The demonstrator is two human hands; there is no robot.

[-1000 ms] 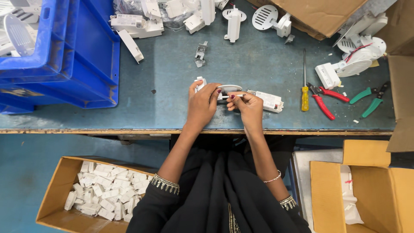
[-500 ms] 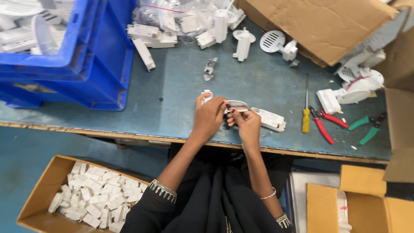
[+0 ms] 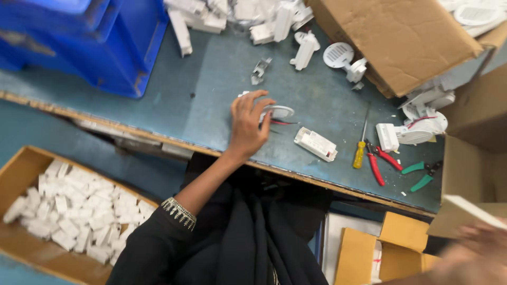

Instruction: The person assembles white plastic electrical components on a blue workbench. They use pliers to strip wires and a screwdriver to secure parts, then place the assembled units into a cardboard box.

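Resting left hand [image 3: 247, 126], fingers spread over round white lamp [image 3: 278, 111], partly hidden, right hand [image 3: 475, 250] blurred, cut off near right, grip unclear, white box [image 3: 316, 143] just right.

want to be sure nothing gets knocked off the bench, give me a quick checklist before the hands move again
1. Left hand steadying the round white part: ok, fingers rest on it, its red and black wires trailing out.
2. Right hand in position: not ok, it is off the bench at the lower right, blurred, beside a white flat piece; whether it grips that piece, cannot tell.
3. White box-shaped unit safely on the table: ok, though near the front edge.
4. Yellow-handled screwdriver within easy view: ok, lying beside the red pliers.
5. Green-handled pliers placement: not ok, close to the table edge.
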